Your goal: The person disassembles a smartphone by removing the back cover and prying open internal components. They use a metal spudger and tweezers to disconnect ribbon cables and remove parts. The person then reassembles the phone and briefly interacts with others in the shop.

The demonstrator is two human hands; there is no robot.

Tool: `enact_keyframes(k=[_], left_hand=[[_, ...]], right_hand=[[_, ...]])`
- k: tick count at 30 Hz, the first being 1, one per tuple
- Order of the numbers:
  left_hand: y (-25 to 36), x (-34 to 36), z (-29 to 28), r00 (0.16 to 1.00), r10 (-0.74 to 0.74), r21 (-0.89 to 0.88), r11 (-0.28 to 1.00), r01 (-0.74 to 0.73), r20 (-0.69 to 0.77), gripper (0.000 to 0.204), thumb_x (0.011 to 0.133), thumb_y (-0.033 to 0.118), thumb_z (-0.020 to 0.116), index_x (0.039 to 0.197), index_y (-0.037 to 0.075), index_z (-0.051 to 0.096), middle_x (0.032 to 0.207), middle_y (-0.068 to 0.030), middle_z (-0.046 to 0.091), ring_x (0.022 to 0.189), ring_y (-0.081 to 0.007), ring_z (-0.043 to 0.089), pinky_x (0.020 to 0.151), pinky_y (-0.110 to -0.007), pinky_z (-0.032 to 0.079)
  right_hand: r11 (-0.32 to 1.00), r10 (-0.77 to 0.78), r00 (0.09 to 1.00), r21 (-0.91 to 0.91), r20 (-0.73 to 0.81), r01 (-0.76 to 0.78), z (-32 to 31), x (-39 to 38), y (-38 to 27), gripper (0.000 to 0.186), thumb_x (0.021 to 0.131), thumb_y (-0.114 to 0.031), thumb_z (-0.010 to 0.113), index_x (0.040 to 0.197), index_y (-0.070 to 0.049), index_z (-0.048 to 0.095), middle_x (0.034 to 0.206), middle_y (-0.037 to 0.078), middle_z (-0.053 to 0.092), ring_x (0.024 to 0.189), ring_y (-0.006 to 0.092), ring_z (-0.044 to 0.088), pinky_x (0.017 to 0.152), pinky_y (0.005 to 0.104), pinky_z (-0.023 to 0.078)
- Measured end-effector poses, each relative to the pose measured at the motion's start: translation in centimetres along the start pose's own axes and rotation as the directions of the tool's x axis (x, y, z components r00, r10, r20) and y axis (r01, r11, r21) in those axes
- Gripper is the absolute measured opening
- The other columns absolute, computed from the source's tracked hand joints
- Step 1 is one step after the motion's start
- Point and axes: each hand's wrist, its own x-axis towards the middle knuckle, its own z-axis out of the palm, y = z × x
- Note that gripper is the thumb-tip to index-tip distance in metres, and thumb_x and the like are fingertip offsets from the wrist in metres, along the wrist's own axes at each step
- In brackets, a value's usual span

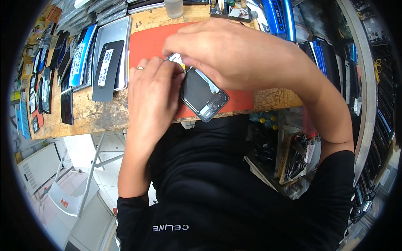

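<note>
Between left hand, holding it, and right hand, grip unclear: an opened phone.

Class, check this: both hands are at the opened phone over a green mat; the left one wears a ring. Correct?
No: the mat is orange-red, not green, as the head view shows; the left hand, wearing the ring, and the right hand are at the opened phone.
</note>
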Motion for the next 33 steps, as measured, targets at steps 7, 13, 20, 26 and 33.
enact_keyframes(k=[7,13,20,26,33], left_hand=[[0.5,1.3,0.0,0.99,0.1,0.16,0.98,-0.115,0.098,0.014,0.084,0.006,0.078,0.096,0.004,0.071,0.093,-0.0133,0.067,0.093,-0.034,0.064,0.084,-0.046,0.046],[0.6,1.9,0.5,0.978,0.162,0.259,0.946,-0.192,0.135,0.014,0.085,0.007,0.076,0.094,0.004,0.066,0.09,-0.0137,0.064,0.092,-0.0341,0.065,0.085,-0.047,0.048],[-3.8,1.5,-2.5,0.973,-0.112,-0.129,0.988,0.086,-0.202,0.013,0.089,0.001,0.076,0.098,0.001,0.066,0.094,-0.012,0.073,0.087,-0.026,0.071,0.082,-0.039,0.056],[-11.1,1.4,-6.2,0.903,-0.333,-0.073,0.943,0.325,-0.273,0.01,0.1,0.005,0.076,0.104,-0.001,0.07,0.093,-0.0054,0.073,0.086,-0.0123,0.068,0.086,-0.029,0.056],[-14.7,3.7,-5.9,0.941,-0.28,0.044,0.955,0.293,-0.188,0.017,0.1,0.012,0.077,0.112,0.001,0.075,0.101,-0.0116,0.081,0.09,-0.0185,0.075,0.088,-0.033,0.058]], right_hand=[[0.988,0.155,0.981,0.022,-0.114,-0.153,0.3,-0.9,0.7,0.021,0.096,0.002,0.063,0.116,0.003,0.066,0.105,0.023,0.075,0.098,0.0407,0.074,0.088,0.0484,0.058],[0.978,0.2,0.963,-0.03,-0.183,-0.209,1.1,-1.2,1.4,0.02,0.099,0.001,0.062,0.119,0.001,0.066,0.099,0.018,0.076,0.088,0.0353,0.076,0.081,0.043,0.06],[0.973,0.23,0.961,0.016,-0.154,-0.23,1.3,-1.5,1.4,0.019,0.097,-0.002,0.065,0.116,0.0,0.066,0.094,0.016,0.074,0.09,0.0353,0.075,0.082,0.0458,0.058],[0.986,0.16,0.972,-0.014,-0.17,-0.165,1.5,-0.5,1.3,0.016,0.098,-0.003,0.065,0.113,0.0,0.067,0.088,0.016,0.072,0.088,0.0364,0.074,0.079,0.0468,0.057],[0.971,0.136,0.982,-0.215,0.132,-0.106,-0.1,0.3,0.0,0.017,0.099,-0.009,0.069,0.113,0.0,0.069,0.099,0.019,0.071,0.1,0.041,0.071,0.089,0.0475,0.057]])
